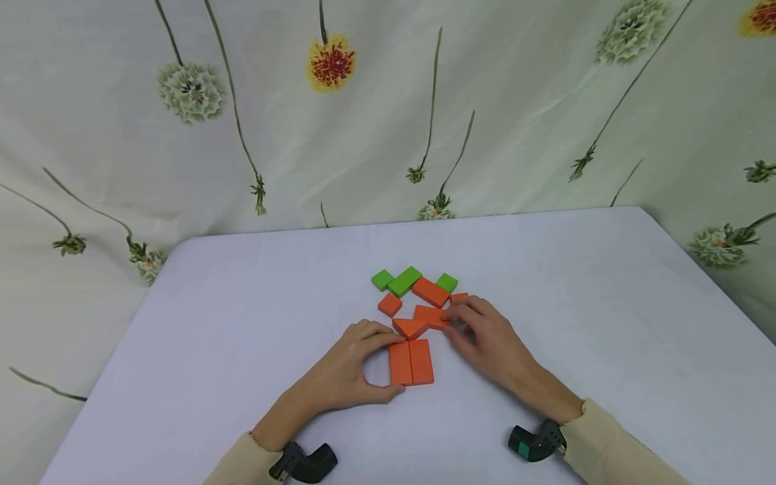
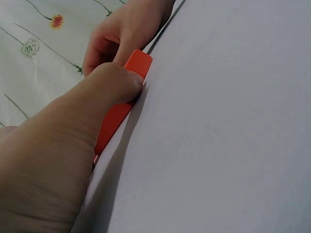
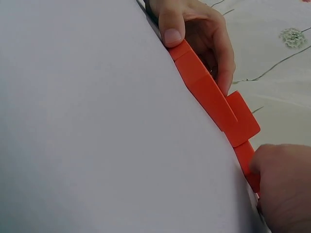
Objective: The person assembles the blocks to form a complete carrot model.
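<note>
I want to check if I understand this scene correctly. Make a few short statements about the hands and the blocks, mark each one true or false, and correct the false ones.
1. The left hand holds two orange rectangular blocks side by side. True.
2. The right hand touches a green block. False: it touches an orange block.
3. Three green blocks lie farther from the person than the two rectangular ones. True.
4. Both sleeves are black. False: the sleeves are beige.
</note>
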A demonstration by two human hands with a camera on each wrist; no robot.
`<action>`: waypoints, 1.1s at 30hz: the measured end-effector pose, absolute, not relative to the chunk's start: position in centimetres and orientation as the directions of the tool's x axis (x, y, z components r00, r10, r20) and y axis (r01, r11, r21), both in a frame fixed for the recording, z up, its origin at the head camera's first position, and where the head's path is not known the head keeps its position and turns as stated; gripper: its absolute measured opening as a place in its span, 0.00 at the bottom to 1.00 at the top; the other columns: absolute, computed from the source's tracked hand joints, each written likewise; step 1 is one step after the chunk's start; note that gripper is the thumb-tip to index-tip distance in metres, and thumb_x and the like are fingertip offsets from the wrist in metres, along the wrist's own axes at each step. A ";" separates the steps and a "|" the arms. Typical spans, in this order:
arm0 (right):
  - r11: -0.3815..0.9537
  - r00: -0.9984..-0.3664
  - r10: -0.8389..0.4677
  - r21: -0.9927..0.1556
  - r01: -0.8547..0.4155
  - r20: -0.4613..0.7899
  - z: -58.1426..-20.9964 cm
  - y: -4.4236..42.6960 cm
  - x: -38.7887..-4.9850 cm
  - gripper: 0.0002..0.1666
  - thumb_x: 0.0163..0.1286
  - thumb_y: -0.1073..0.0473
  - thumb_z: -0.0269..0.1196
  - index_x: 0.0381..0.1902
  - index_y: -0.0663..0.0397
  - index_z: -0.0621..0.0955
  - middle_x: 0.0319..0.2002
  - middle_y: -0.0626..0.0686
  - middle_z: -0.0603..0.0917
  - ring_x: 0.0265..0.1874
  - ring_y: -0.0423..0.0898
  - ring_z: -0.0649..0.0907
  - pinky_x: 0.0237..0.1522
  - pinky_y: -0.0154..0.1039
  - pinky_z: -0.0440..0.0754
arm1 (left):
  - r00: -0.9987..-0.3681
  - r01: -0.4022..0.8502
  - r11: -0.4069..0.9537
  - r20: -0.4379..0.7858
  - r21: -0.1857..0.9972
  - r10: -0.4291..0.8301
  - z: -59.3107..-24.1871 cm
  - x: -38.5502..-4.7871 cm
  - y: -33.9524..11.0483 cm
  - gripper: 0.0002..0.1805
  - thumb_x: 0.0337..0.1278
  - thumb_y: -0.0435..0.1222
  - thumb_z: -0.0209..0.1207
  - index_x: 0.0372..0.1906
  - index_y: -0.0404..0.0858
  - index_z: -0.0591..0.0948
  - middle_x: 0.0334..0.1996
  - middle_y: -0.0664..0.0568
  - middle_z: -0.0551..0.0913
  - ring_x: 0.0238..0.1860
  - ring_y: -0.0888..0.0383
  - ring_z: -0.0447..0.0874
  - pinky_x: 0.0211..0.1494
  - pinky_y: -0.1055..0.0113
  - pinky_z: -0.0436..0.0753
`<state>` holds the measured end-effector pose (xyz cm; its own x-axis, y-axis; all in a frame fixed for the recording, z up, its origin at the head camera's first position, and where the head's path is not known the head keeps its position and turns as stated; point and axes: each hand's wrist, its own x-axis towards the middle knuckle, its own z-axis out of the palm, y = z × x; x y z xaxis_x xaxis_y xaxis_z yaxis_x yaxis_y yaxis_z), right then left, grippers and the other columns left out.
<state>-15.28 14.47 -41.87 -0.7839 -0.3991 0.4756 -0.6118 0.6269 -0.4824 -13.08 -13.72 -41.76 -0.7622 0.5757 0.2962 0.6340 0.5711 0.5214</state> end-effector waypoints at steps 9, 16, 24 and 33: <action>0.663 -0.800 -0.422 -0.456 -0.594 0.427 -41.9 14.3 -15.0 0.21 0.62 0.58 0.74 0.54 0.52 0.87 0.42 0.47 0.79 0.39 0.40 0.74 0.38 0.35 0.79 | -0.772 0.620 0.580 0.280 0.529 0.571 -41.6 -12.9 -13.8 0.33 0.45 0.52 0.78 0.59 0.49 0.84 0.54 0.63 0.80 0.57 0.65 0.73 0.59 0.59 0.79; 0.644 -0.823 -0.430 -0.513 -0.568 0.371 -41.5 14.3 -14.7 0.18 0.62 0.60 0.70 0.52 0.53 0.84 0.53 0.48 0.82 0.48 0.43 0.79 0.48 0.41 0.84 | -0.772 0.618 0.578 0.276 0.532 0.572 -41.6 -12.9 -13.8 0.32 0.46 0.52 0.77 0.60 0.49 0.84 0.55 0.63 0.80 0.58 0.64 0.73 0.61 0.58 0.79; 0.628 -0.822 -0.436 -0.529 -0.570 0.368 -41.7 14.4 -14.7 0.16 0.61 0.58 0.73 0.43 0.49 0.78 0.65 0.52 0.80 0.50 0.44 0.80 0.47 0.40 0.84 | -0.770 0.620 0.580 0.271 0.528 0.577 -41.6 -13.0 -13.7 0.33 0.47 0.53 0.77 0.60 0.48 0.84 0.55 0.63 0.80 0.58 0.64 0.73 0.61 0.58 0.79; 0.642 -0.828 -0.441 -0.523 -0.561 0.346 -41.7 14.6 -15.0 0.34 0.61 0.53 0.75 0.64 0.52 0.79 0.57 0.49 0.81 0.46 0.40 0.78 0.48 0.38 0.84 | -0.772 0.617 0.580 0.266 0.532 0.577 -41.6 -13.0 -13.8 0.33 0.47 0.53 0.77 0.60 0.48 0.83 0.55 0.62 0.80 0.59 0.63 0.73 0.62 0.58 0.80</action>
<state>-14.97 14.55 -41.67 -0.8277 -0.4415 0.3464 -0.5611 0.6419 -0.5226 -12.98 -13.77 -41.60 -0.7721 0.5773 0.2657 0.6169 0.5804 0.5316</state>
